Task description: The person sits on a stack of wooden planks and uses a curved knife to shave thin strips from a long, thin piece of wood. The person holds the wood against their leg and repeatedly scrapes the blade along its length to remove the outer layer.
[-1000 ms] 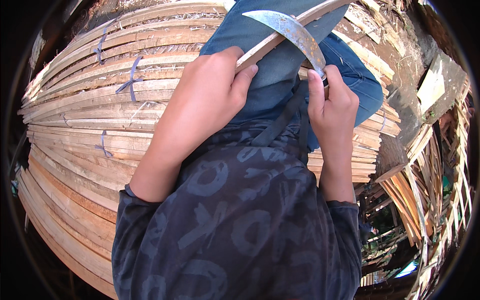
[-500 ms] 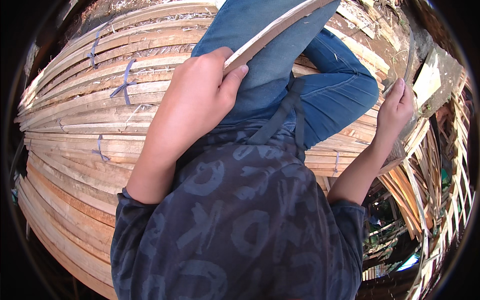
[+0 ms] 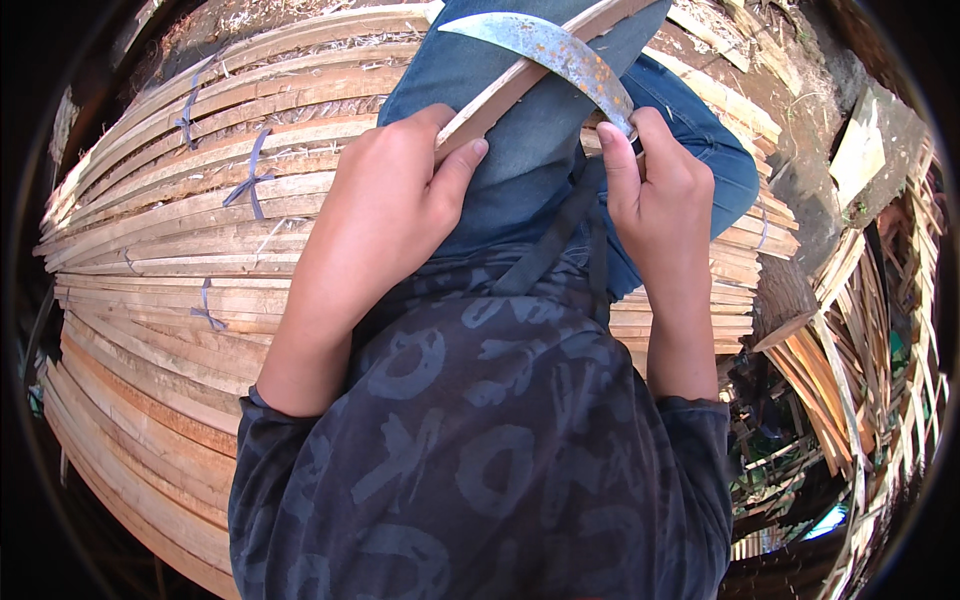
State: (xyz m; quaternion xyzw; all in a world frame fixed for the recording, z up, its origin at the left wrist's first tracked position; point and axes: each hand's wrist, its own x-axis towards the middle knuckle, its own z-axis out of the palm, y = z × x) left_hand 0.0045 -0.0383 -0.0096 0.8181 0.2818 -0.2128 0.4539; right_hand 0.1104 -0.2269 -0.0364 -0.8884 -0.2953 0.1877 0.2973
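Observation:
A long wooden strip (image 3: 497,98) slants up and away to the right across my jeans-covered leg. My left hand (image 3: 400,185) is closed round its near end, thumb along the side. In my right hand (image 3: 660,175) is a sickle (image 3: 545,48) with a curved, rust-spotted blade. The blade arches over the strip, its tip pointing left; whether it touches the wood I cannot tell. My fingers hide most of the sickle's handle.
Bundles of wooden strips (image 3: 200,210) tied with purple string lie at the left and under my legs. A log end (image 3: 782,305) and a flat stone block (image 3: 880,150) stand at the right, by a heap of thin slats (image 3: 830,380).
My right hand has swung in from the far right with the sickle, bringing the blade over the strip. My left hand keeps hold of the strip, nearly in place.

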